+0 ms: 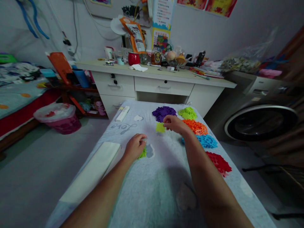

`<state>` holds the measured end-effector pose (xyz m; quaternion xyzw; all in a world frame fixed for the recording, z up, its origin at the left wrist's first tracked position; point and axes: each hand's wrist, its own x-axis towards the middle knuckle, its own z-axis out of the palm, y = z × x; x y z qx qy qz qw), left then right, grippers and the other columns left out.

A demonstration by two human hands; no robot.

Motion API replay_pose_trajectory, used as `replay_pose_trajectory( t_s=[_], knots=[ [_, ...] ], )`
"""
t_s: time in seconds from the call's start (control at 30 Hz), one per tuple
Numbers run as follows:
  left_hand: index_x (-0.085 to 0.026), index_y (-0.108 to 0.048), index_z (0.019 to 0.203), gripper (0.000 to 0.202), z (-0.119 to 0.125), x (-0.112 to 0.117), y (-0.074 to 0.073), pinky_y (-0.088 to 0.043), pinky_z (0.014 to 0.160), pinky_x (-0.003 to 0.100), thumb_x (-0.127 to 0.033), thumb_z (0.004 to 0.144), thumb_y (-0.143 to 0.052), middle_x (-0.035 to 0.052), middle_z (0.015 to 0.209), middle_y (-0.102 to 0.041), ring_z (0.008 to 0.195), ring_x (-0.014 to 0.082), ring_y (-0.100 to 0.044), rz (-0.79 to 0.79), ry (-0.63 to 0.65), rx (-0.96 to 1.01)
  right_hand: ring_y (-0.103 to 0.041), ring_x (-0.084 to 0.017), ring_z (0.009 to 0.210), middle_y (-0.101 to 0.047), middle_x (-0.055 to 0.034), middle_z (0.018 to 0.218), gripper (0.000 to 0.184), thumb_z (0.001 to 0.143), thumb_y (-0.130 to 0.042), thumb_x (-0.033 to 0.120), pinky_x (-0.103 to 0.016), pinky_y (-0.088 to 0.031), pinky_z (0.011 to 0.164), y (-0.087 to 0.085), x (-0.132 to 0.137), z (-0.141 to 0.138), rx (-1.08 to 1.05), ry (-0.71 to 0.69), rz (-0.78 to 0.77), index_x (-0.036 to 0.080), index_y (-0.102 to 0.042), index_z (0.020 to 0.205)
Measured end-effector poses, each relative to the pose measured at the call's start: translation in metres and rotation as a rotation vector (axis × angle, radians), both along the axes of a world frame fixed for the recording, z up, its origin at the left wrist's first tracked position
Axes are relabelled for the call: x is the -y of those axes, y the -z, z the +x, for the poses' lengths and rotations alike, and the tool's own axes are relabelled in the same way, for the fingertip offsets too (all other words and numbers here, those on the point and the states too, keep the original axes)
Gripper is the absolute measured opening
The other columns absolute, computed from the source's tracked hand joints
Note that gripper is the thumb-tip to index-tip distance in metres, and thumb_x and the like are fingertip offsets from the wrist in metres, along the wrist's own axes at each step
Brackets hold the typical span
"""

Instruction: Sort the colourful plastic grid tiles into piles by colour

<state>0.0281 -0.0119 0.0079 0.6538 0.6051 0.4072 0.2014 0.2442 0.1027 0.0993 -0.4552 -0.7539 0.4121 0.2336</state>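
A white desk [120, 86] crossed the upper middle of the frame, with a washing machine [260, 109] at the right edge; before the desk, a pale cloth covered the tabletop [152, 190]. Your right hand [174, 124] was just right of center, its fingers curled together at the edge of a yellow-green notched piece [160, 127]; you could not tell from this view whether that grip pinched the piece or only met its edge. Your left hand [136, 146], near the middle, bent over bright green pieces [142, 154], and its fingers hid whether anything was grasped. Small plastic pieces lay right of center in heaps: purple [163, 113], lime [187, 113], orange [195, 127], blue [207, 141] and red [219, 163]. For clean handling, a light pinch on one rim probably suited you best, leaving the notches exposed. Your left fingers were likely best kept low, steadying the green pieces against the wrinkled cloth, while your right wrist needed to stay clear of the orange heap close beside it.
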Motion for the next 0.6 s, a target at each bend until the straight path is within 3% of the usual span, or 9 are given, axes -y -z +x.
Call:
replay_pose_trajectory(
  t_s=[0.13,0.3,0.47,0.6],
  knots=[
    [-0.019,-0.064,0.095,0.021,0.001,0.0,-0.002,-0.05,0.077,0.033,-0.022,0.078,-0.052,0.0045,0.094,-0.066,0.077,0.0174,-0.062,-0.006,0.001,-0.015,-0.052,-0.007,0.043,-0.055,0.0052,0.051,0.014,0.074,-0.063,0.006,-0.015,-0.038,0.043,-0.017,-0.043,0.027,-0.263,0.289,-0.02,0.017,-0.054,0.072],
    [-0.019,-0.064,0.096,0.022,0.001,0.0,-0.002,-0.049,0.079,0.033,-0.023,0.079,-0.051,0.0044,0.094,-0.066,0.079,0.0176,-0.062,-0.013,0.019,-0.031,-0.055,-0.008,0.042,-0.053,0.0053,0.047,0.021,0.072,-0.063,0.0,-0.014,-0.044,0.041,-0.021,-0.093,0.075,-0.5,0.83,-0.092,0.017,-0.051,0.068],
    [-0.019,-0.064,0.097,0.022,0.001,0.0,-0.001,-0.049,0.081,0.034,-0.024,0.08,-0.05,0.0053,0.096,-0.066,0.081,0.0185,-0.062,-0.032,0.026,-0.039,-0.049,-0.006,0.036,-0.049,0.0065,0.046,0.025,0.071,-0.062,-0.003,-0.013,-0.042,0.036,-0.009,-0.121,0.115,-0.536,1.045,-0.126,0.017,-0.048,0.065],
    [-0.019,-0.064,0.097,0.023,0.002,0.0,-0.003,-0.048,0.082,0.035,-0.025,0.08,-0.05,0.0054,0.097,-0.066,0.083,0.0193,-0.062,-0.042,0.032,-0.054,-0.049,-0.006,0.036,-0.049,0.0069,0.048,0.025,0.071,-0.06,-0.003,-0.012,-0.043,0.037,0.002,-0.138,0.13,-0.575,1.156,-0.155,0.017,-0.046,0.066]
  ],
)
